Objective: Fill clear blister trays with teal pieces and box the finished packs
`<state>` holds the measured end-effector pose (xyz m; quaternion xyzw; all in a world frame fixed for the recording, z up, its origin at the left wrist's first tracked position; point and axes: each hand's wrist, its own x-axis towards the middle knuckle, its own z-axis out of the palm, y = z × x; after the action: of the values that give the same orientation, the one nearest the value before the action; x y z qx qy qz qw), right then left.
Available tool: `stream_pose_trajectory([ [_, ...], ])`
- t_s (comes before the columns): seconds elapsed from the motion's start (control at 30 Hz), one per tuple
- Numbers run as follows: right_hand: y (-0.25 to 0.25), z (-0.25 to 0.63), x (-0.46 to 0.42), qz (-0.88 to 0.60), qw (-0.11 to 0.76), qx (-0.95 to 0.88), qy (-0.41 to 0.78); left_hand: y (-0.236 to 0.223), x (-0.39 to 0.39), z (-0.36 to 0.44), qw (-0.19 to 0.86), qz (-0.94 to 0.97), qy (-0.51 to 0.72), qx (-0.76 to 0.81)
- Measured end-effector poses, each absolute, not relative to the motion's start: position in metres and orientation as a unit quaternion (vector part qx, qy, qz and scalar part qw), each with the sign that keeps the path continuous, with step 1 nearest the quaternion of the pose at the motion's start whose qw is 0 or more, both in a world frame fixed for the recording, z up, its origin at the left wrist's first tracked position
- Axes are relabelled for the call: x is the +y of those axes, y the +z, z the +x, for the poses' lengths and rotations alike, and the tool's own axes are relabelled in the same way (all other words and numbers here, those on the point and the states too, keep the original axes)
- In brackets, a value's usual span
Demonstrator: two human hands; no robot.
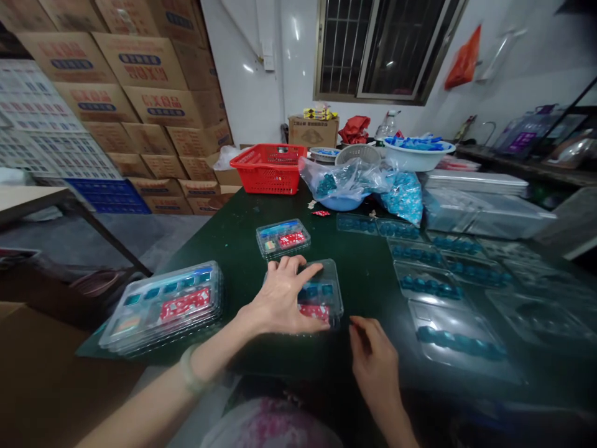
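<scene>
Resting spread open on a clear plastic pack [324, 292], the left grip [282, 298] has the right grip [373, 367] near its four o'clock, half open and holding nothing.

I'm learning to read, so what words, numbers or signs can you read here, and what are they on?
Nothing here can be read clearly.
Brown cartons: printed characters and blue ovals, too blurred to read.
Clear plastic pack under the left hand: red label, print too small to read.
Purple label at far right: too small to read.
</scene>
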<state>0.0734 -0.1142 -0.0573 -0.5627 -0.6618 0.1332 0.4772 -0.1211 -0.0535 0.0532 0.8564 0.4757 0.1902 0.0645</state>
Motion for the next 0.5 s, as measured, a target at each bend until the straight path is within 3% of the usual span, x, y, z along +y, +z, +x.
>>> stream_pose_trajectory([
  [0.17, -0.06, 0.075, -0.115, -0.557, 0.494, -0.652, 0.14, 0.028, -0.042, -0.115, 0.016, 0.876, 0.109, 0.47],
  [0.5, -0.061, 0.074, -0.117, -0.534, 0.511, -0.663, 0.12, 0.019, -0.048, -0.104, 0.015, 0.88, 0.028, 0.474],
])
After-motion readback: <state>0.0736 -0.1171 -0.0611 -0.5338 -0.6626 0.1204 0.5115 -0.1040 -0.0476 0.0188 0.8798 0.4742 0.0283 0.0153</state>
